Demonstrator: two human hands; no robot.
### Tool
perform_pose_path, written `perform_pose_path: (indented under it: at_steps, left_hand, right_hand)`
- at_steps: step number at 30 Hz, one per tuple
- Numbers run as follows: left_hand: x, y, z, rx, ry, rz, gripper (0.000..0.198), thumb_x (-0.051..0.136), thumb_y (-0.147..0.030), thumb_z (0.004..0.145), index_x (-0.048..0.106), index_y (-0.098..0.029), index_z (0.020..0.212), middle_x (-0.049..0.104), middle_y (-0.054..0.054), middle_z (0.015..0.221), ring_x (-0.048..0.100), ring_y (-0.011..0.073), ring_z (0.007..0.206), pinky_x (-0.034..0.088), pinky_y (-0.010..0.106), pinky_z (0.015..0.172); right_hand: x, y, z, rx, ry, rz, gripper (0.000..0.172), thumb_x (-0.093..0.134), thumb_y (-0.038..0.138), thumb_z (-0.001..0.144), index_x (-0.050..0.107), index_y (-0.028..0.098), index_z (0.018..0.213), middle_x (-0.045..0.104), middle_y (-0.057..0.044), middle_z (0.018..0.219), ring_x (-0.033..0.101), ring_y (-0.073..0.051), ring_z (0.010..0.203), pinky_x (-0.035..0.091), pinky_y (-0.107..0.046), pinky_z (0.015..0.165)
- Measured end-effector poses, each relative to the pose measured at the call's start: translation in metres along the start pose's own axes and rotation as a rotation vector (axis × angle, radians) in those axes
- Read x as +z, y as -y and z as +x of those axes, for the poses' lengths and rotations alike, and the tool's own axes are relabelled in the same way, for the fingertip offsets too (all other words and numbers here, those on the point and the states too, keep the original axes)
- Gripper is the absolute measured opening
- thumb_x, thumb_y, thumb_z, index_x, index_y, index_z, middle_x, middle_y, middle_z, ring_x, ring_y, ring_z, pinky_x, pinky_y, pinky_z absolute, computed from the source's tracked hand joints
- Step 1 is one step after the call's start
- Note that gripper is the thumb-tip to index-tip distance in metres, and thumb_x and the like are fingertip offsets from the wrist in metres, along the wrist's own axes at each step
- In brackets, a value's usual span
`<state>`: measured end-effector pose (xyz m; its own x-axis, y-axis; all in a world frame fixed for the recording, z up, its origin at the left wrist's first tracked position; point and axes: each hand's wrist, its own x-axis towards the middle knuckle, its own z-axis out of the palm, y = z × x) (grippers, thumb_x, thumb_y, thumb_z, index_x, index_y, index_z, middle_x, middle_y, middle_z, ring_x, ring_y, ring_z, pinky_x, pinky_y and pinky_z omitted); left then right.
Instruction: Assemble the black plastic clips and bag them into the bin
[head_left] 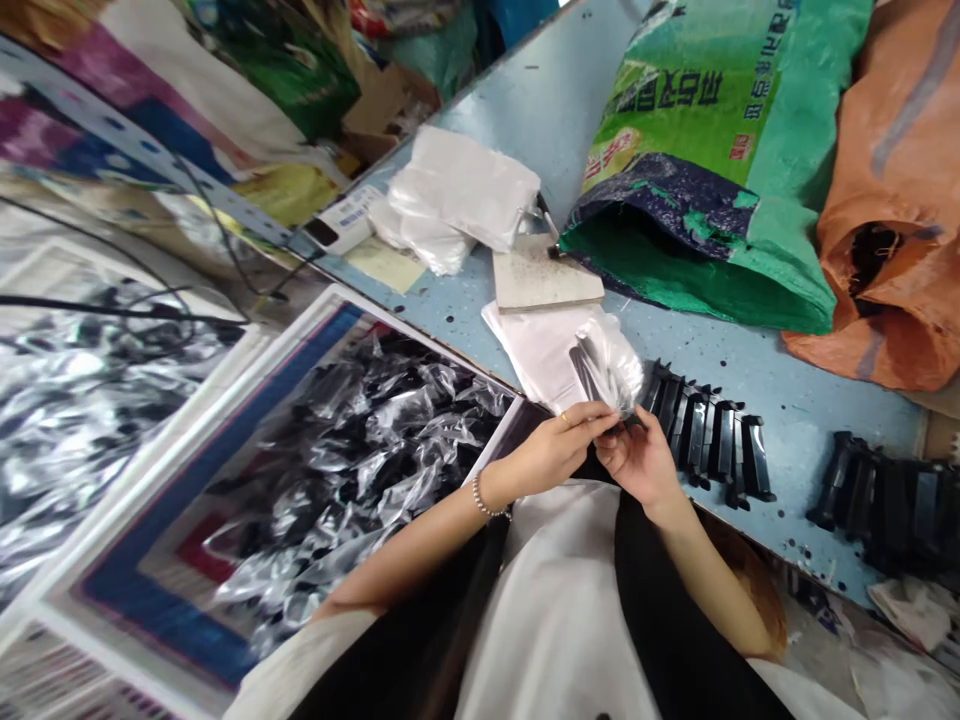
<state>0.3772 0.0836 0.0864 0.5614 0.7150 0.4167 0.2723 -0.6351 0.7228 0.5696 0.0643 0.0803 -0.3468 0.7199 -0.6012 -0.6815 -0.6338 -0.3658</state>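
Observation:
In front of my body, both hands meet at the near end of a small transparent plastic bag [619, 365] with dark strip-like parts inside. My left hand [559, 450], with a ring and a beaded bracelet on the wrist, pinches the bag's end. My right hand [641, 460] closes its fingers on the same end from the other side. A dark piece shows between the fingertips, partly hidden. Beneath the bag lies a stack of flat white bags [529, 350]. Right of my hands, a row of glossy black plastic parts [701, 430] rests on the blue table [667, 340].
More black parts [885, 490] lie farther right. A green woven sack [787, 200] and an orange sack [892, 240] lie open-mouthed behind. A pile of plastic bags [465, 190] sits by a worn block [547, 275]. At left stands a white-rimmed bin [97, 640] holding bagged parts.

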Motion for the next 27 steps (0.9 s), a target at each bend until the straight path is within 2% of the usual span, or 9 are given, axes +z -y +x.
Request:
perform_pose_path:
  at_steps: [5, 9, 12, 15, 19, 21, 23, 25, 27]
  left_hand:
    - [0.003, -0.003, -0.010, -0.040, -0.007, 0.059, 0.076, 0.059, -0.018, 0.091, 0.028, -0.021, 0.160, 0.053, 0.020, 0.139, 0.059, 0.0299, 0.131, 0.057, 0.045, 0.105]
    - [-0.009, -0.009, -0.018, -0.026, -0.075, 0.293, 0.050, 0.056, -0.018, 0.093, 0.051, -0.023, 0.143, 0.066, 0.011, 0.118, 0.070, 0.0216, 0.105, 0.061, 0.037, 0.092]
    - [-0.045, -0.023, -0.030, -0.111, -0.077, 0.340, 0.036, 0.057, -0.018, 0.092, 0.064, -0.023, 0.126, 0.072, 0.007, 0.111, 0.072, 0.0183, 0.098, 0.061, 0.030, 0.086]
    - [-0.103, -0.026, -0.062, -0.380, -0.094, 0.286, 0.027, 0.062, -0.025, 0.090, 0.070, -0.023, 0.116, 0.075, 0.005, 0.108, 0.071, 0.0185, 0.099, 0.058, 0.028, 0.088]
    - [-0.154, 0.016, -0.145, -0.904, -0.162, 0.492, 0.028, 0.066, -0.038, 0.082, 0.074, -0.025, 0.105, 0.076, 0.005, 0.105, 0.070, 0.0227, 0.086, 0.056, 0.030, 0.079]
    - [-0.154, 0.049, -0.187, -1.139, -0.115, 0.648, 0.028, 0.065, -0.035, 0.076, 0.074, -0.024, 0.100, 0.075, 0.006, 0.100, 0.069, 0.0252, 0.081, 0.054, 0.031, 0.071]
    - [-0.139, 0.079, -0.212, -1.228, 0.006, 0.665, 0.028, 0.067, -0.032, 0.069, 0.074, -0.023, 0.095, 0.075, 0.007, 0.093, 0.069, 0.0269, 0.079, 0.053, 0.032, 0.069]
    - [-0.117, 0.094, -0.213, -1.190, 0.060, 0.606, 0.027, 0.067, -0.032, 0.070, 0.073, -0.022, 0.095, 0.075, 0.007, 0.093, 0.069, 0.0272, 0.081, 0.054, 0.034, 0.073]
    - [-0.094, 0.092, -0.187, -1.074, -0.010, 0.530, 0.023, 0.063, -0.034, 0.080, 0.072, -0.021, 0.097, 0.075, 0.008, 0.097, 0.069, 0.0252, 0.081, 0.055, 0.036, 0.078]
  right_hand:
    - [0.007, -0.015, -0.012, -0.338, -0.020, -0.748, 0.048, 0.079, 0.041, 0.083, 0.064, 0.027, 0.126, 0.071, -0.003, 0.118, 0.067, -0.020, 0.106, 0.056, -0.031, 0.093]
    - [0.020, -0.029, -0.014, -0.320, 0.131, -1.053, 0.042, 0.063, 0.048, 0.095, 0.063, 0.024, 0.131, 0.070, -0.008, 0.123, 0.064, -0.025, 0.116, 0.052, -0.040, 0.103]
    - [0.028, -0.031, -0.015, -0.257, 0.323, -1.102, 0.044, 0.064, 0.048, 0.094, 0.064, 0.023, 0.130, 0.071, -0.007, 0.112, 0.067, -0.023, 0.102, 0.055, -0.038, 0.094]
    - [0.027, -0.023, -0.018, -0.162, 0.462, -1.132, 0.044, 0.068, 0.044, 0.093, 0.065, 0.025, 0.133, 0.070, -0.007, 0.116, 0.067, -0.020, 0.100, 0.055, -0.037, 0.093]
    - [0.012, -0.014, -0.022, -0.106, 0.229, -1.041, 0.032, 0.067, 0.041, 0.094, 0.071, 0.026, 0.122, 0.073, -0.006, 0.109, 0.068, -0.019, 0.095, 0.054, -0.036, 0.092]
    - [0.005, -0.009, -0.026, -0.157, 0.138, -1.020, 0.030, 0.068, 0.040, 0.093, 0.073, 0.025, 0.119, 0.074, -0.006, 0.107, 0.068, -0.019, 0.092, 0.054, -0.036, 0.089]
    - [0.000, 0.001, -0.032, -0.258, 0.112, -1.108, 0.029, 0.067, 0.040, 0.094, 0.074, 0.026, 0.118, 0.072, -0.006, 0.107, 0.067, -0.021, 0.092, 0.054, -0.036, 0.086]
    - [-0.005, 0.015, -0.039, -0.404, 0.051, -1.294, 0.028, 0.063, 0.040, 0.096, 0.074, 0.027, 0.118, 0.071, -0.007, 0.109, 0.066, -0.022, 0.092, 0.053, -0.037, 0.087]
    - [-0.010, 0.029, -0.046, -0.541, -0.101, -1.519, 0.030, 0.057, 0.043, 0.099, 0.073, 0.027, 0.120, 0.069, -0.009, 0.108, 0.064, -0.025, 0.094, 0.051, -0.041, 0.091]
